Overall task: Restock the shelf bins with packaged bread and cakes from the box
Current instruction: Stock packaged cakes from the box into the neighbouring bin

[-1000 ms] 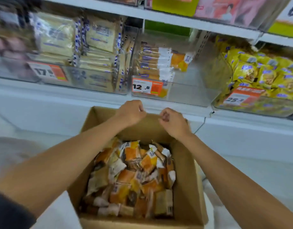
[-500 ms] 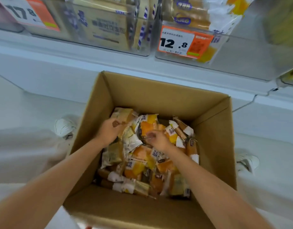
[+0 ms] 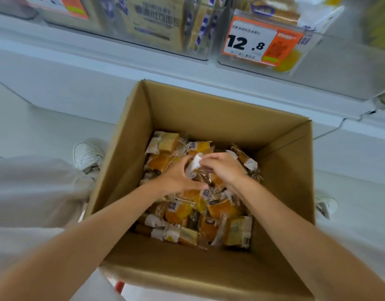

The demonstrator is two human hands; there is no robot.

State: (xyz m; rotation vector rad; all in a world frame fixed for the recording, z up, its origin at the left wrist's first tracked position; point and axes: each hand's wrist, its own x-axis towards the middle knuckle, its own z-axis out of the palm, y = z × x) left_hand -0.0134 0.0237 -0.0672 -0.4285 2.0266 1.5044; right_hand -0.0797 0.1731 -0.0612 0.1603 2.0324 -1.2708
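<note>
An open cardboard box stands below the shelf, holding several wrapped orange and yellow cakes. Both my hands are down inside it, close together over the pile. My left hand and my right hand grip the same small packet, clear wrap with a white end, between them. Above, a clear shelf bin with a 12.8 price tag holds a few similar packets.
A second clear bin of cream bread packages sits to the left on the white shelf. My white shoes flank the box, the right one at its right. A light trouser leg fills the lower left.
My hands dropped from the box's far rim into the pile, then came together on one packet. The camera tilted down and closer to the box.
</note>
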